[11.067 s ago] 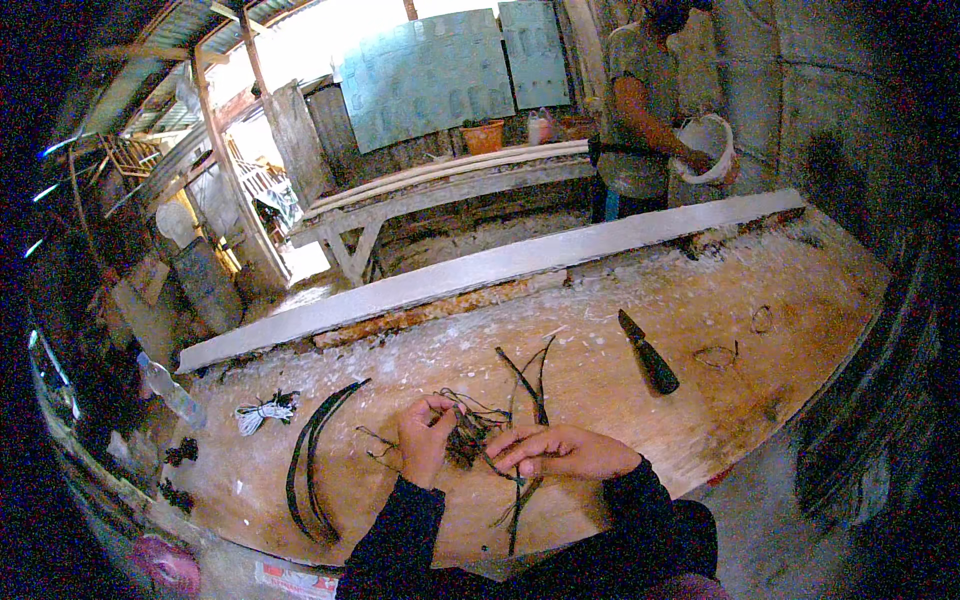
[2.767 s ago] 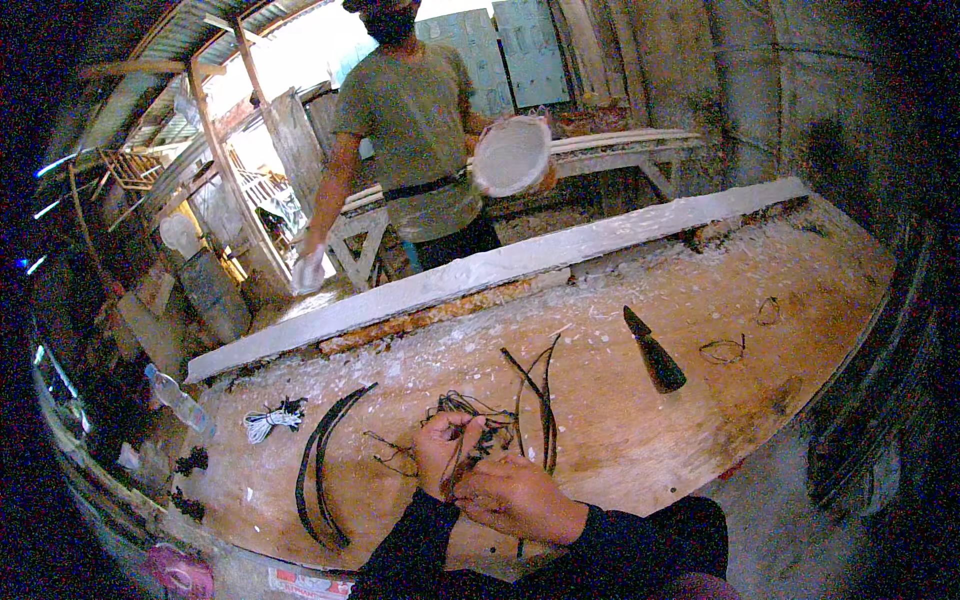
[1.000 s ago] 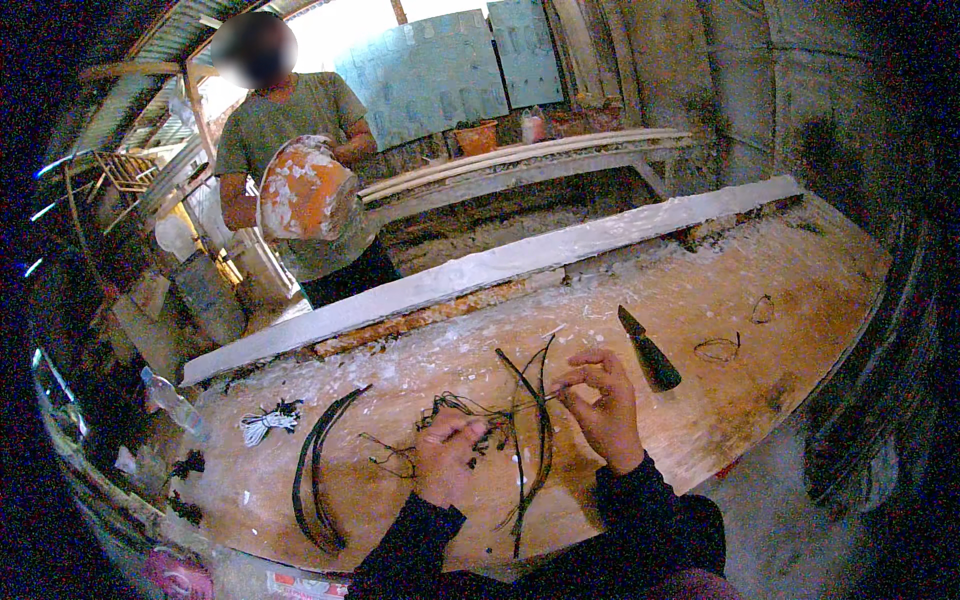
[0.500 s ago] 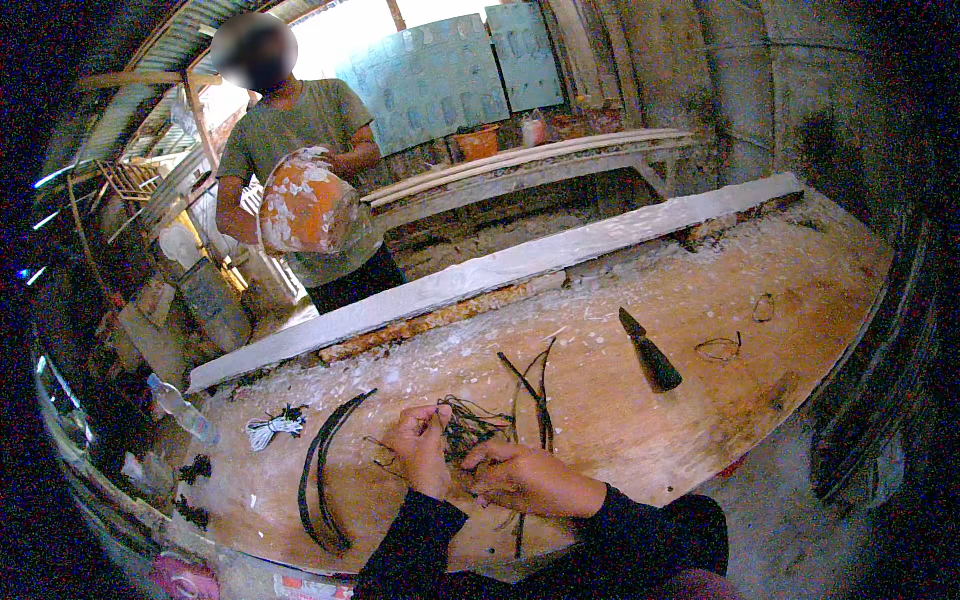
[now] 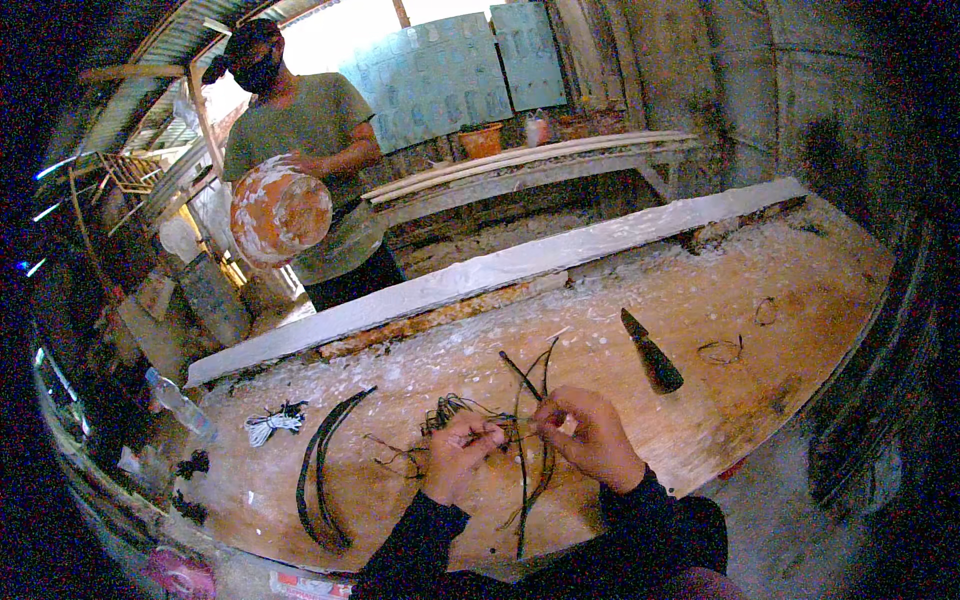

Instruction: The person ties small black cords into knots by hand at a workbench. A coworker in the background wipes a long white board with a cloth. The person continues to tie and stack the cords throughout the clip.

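A tangle of thin dark cords (image 5: 447, 410) lies on the wooden tabletop, partly covered by my left hand (image 5: 462, 455). The left fingers are closed in a pinch on thin cord. To its right, my right hand (image 5: 592, 435) is closed too, with thumb and fingertips pinching a thin strand that seems to run between the hands. Long black strips (image 5: 546, 465) cross beneath and beside the right hand. Two curved black strips (image 5: 322, 470) rest left of my hands. A dark knife (image 5: 655, 358) lies further right.
White cord (image 5: 272, 428) with dark ends lies at the left, near a clear plastic bottle (image 5: 180, 405). Loose dark loops (image 5: 722, 349) sit right of the knife. A whitish beam (image 5: 500, 278) borders the far edge; behind it a person holds an orange bucket (image 5: 285, 212).
My right hand has moved right and up, away from the cord bundle. The left hand has shifted right and slightly down. The person behind has tilted the bucket and moved it left.
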`<state>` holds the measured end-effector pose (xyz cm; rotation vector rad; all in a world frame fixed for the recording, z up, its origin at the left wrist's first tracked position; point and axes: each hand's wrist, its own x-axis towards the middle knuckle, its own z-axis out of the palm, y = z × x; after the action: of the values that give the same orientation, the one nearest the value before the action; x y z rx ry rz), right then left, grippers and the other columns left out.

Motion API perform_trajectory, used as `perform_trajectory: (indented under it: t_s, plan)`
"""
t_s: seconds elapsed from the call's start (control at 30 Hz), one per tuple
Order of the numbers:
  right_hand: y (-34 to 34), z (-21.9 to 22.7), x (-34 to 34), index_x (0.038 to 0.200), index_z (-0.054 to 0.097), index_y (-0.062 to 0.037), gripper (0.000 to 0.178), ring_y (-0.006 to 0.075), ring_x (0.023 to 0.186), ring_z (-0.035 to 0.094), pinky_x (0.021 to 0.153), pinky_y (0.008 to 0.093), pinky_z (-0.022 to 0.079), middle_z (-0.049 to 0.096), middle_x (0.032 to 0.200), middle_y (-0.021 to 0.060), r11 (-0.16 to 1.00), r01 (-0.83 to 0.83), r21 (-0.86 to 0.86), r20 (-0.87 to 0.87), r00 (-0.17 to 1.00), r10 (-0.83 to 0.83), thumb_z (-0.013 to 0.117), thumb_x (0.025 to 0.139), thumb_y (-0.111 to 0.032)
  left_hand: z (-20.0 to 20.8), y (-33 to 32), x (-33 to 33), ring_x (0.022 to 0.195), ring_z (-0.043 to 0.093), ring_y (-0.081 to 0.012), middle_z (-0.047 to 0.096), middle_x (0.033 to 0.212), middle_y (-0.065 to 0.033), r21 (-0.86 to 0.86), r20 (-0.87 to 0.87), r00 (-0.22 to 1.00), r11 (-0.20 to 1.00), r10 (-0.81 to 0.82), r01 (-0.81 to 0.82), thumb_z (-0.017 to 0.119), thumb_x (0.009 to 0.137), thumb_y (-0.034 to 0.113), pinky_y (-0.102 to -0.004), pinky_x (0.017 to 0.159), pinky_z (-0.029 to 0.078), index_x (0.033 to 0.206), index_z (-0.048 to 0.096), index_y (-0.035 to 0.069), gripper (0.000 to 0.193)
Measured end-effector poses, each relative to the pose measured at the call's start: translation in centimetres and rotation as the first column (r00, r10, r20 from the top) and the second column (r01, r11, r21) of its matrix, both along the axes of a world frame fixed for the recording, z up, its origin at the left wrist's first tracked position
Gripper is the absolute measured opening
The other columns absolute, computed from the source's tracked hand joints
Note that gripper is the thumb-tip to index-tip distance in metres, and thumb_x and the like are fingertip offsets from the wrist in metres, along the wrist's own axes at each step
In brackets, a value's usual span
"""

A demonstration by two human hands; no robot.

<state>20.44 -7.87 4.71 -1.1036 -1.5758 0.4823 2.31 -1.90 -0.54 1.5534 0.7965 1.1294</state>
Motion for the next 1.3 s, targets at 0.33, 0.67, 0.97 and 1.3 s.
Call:
perform_trajectory:
  t_s: [0.33, 0.67, 0.97, 1.3]
  plan:
    - [1.9, -1.0, 0.6, 0.072, 0.051, -0.0038, 0.015, 0.0233, 0.065, 0.055, 0.059, 0.0323, 0.042, 0.054, 0.064, 0.0075, 0.84, 0.45, 0.303, 0.17, 0.842, -0.513, 0.059, 0.062, 0.004, 0.4, -1.8, 0.6, 0.08, 0.046, -0.014, 0.048, 0.08, -0.0023, 0.071, -0.037, 0.87, 0.867, -0.492, 0.494, 0.065, 0.071, 0.005, -0.0255, 0.071, 0.038, 0.075, 0.059, 0.004, 0.007]
    - [2.5, -2.3, 0.3, 0.084, 0.058, -0.0076, 0.023, 0.0241, 0.073, 0.056, 0.067, 0.034, 0.04, 0.06, 0.077, 0.0071, 0.932, 0.287, 0.223, 0.145, 0.935, -0.323, 0.057, 0.063, 0.003, 1.3, -2.6, 0.3, 0.069, 0.046, -0.0119, 0.049, 0.07, 0.0002, -0.042, 0.062, 0.703, 0.702, -0.709, 0.711, 0.064, 0.074, 0.02, -0.0222, 0.062, 0.036, 0.068, 0.055, 0.007, 0.016]
    - [3.0, -2.4, 1.9, 0.076, 0.061, -0.0074, 0.012, 0.0241, 0.067, 0.054, 0.065, 0.0322, 0.039, 0.059, 0.071, 0.0067, 0.908, 0.345, 0.238, 0.06, 0.928, -0.368, 0.064, 0.064, -0.006, 0.5, -0.9, -0.2, 0.044, 0.032, -0.0019, 0.046, 0.058, 0.0047, -0.293, 0.217, 0.972, 0.943, -0.093, 0.156, 0.063, 0.074, 0.017, -0.0178, 0.039, 0.022, 0.072, 0.057, 0.005, 0.013]
    - [2.3, -2.0, 0.5, 0.07, 0.065, -0.0106, 0.012, 0.0225, 0.056, 0.052, 0.055, 0.034, 0.04, 0.056, 0.059, 0.0058, 0.975, 0.171, 0.143, 0.287, 0.935, -0.206, 0.068, 0.065, -0.021, 0.3, 2.1, -2.1, 0.045, 0.034, -0.0022, 0.047, 0.058, 0.0064, -0.124, -0.007, 0.915, 0.908, 0.402, -0.4, 0.061, 0.077, 0.02, -0.0177, 0.038, 0.025, 0.077, 0.059, 0.006, 0.015]
